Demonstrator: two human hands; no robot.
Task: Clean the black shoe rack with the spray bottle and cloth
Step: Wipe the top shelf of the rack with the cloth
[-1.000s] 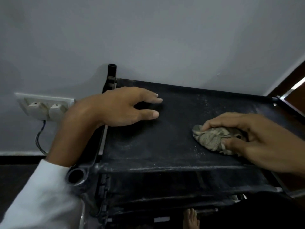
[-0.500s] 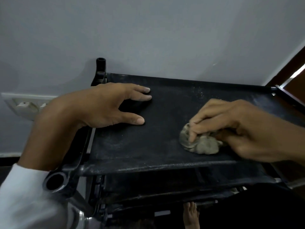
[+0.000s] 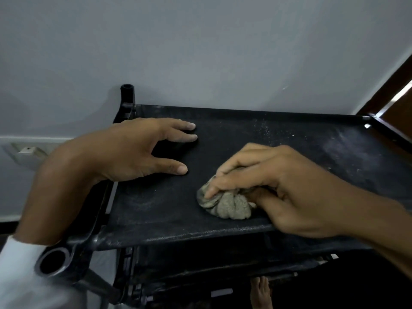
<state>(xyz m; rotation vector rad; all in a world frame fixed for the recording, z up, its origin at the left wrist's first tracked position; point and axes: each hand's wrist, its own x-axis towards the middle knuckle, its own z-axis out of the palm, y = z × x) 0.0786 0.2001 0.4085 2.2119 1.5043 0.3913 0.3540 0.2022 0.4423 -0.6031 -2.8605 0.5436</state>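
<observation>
— See where the cloth [image 3: 225, 205] is? Bunched up near the front edge of the top shelf of the black shoe rack [image 3: 223, 134], about the middle.

— Yes, the right hand [image 3: 285, 188] has its grip curled over it, fingertips pinching the wad down against the fabric. The left hand [image 3: 133, 150] is spread flat on the shelf near the left rail, holding nothing, just bracing.

— Good bracing, I'd say. That fabric shelf looks as if it would sag or shift otherwise.

— There's pale dust showing toward the back and the right side. I'd open the cloth out a bit; balled like that it only touches a small patch.

— And work in long overlapping strokes from the back rail forward, so the grit comes off the front edge instead of being pushed around.

— Any sign of the spray bottle?

— Not from here. I can't tell whether the surface is damp. If it's dry, a light mist first would help.
</observation>
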